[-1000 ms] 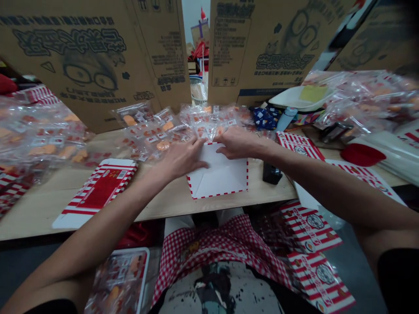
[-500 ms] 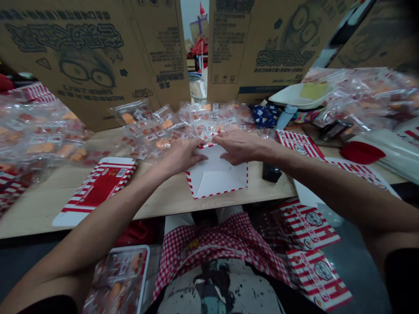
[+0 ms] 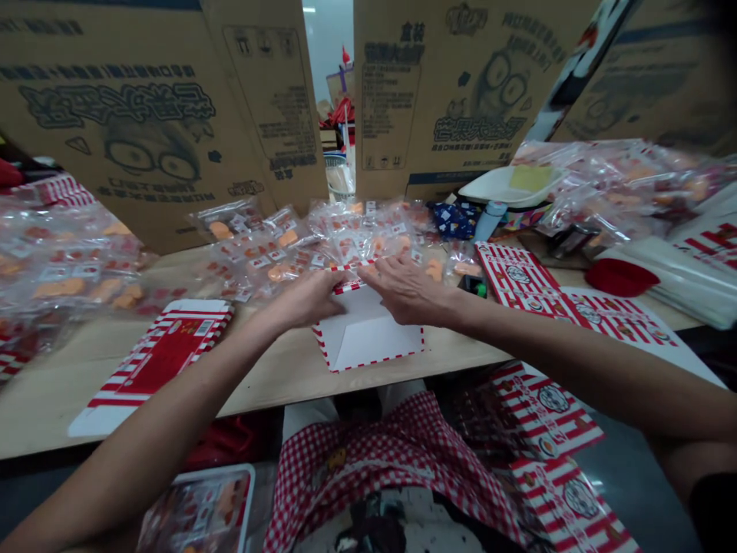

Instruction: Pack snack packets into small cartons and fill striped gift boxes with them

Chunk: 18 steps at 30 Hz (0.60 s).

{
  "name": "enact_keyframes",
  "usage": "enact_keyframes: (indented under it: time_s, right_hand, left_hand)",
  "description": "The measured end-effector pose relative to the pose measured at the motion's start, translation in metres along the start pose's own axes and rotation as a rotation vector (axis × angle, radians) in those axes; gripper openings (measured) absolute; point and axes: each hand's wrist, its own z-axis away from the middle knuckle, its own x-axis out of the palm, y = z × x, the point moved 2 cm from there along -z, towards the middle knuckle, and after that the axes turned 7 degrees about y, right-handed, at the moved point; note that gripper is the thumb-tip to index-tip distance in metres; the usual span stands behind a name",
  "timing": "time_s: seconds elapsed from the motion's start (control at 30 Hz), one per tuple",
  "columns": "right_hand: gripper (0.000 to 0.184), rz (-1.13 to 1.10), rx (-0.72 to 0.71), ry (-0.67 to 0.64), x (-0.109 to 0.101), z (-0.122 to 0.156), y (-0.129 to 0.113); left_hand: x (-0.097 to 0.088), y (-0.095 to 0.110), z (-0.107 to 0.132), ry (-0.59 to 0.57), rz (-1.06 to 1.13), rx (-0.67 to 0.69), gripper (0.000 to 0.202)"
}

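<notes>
A white carton [image 3: 373, 339] with red-and-white striped edges lies on the table in front of me, its plain inner side facing up. At the far left corner, my left hand [image 3: 309, 298] is closed on the carton's edge, its fingers slightly blurred. My right hand [image 3: 408, 292] is bent over the far edge beside it, with its fingertips on the narrow striped flap [image 3: 348, 285] and the thumb side low over the white panel. The two hands are a short gap apart. Parts of the far edge are hidden under the fingers.
Clear bags of orange pieces [image 3: 282, 270] are heaped behind the carton. A red striped box [image 3: 166, 346] lies flat on the left, and striped printed sheets [image 3: 518, 276] are on the right. Tall cardboard boxes [image 3: 155, 115] stand at the back. A small black object [image 3: 473, 285] sits beyond my right wrist.
The view has shifted a little, so the table appears lower. At the far edge, more of the striped flap shows between the hands. Both hands remain at that edge.
</notes>
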Motion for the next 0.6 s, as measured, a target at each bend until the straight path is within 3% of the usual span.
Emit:
enact_keyframes:
  time_s: [0.13,0.23,0.33,0.43,0.5,0.6]
  right_hand:
    - [0.063,-0.104,-0.064,0.016,-0.002,0.008,-0.009]
    - [0.065,-0.363,-0.033,0.124,-0.030,0.019,-0.007]
    - [0.054,-0.580,0.156,0.353,-0.075,0.042,0.003]
    - [0.042,-0.652,0.349,0.577,-0.101,0.074,0.007]
    - [0.035,-0.695,0.385,0.565,-0.094,0.092,0.001]
    - [0.031,-0.804,0.468,0.388,-0.064,0.112,-0.015]
  left_hand:
    - [-0.001,0.005,0.001,-0.115,-0.029,-0.010,0.046]
    - [-0.014,0.017,0.011,-0.136,-0.081,0.002,0.035]
    - [-0.027,0.036,0.039,-0.061,-0.245,0.012,0.027]
    - [-0.013,0.062,0.082,-0.063,-0.348,0.080,0.044]
    - [0.009,0.078,0.112,-0.137,-0.292,0.154,0.055]
    - [0.025,0.086,0.156,-0.157,-0.178,0.137,0.074]
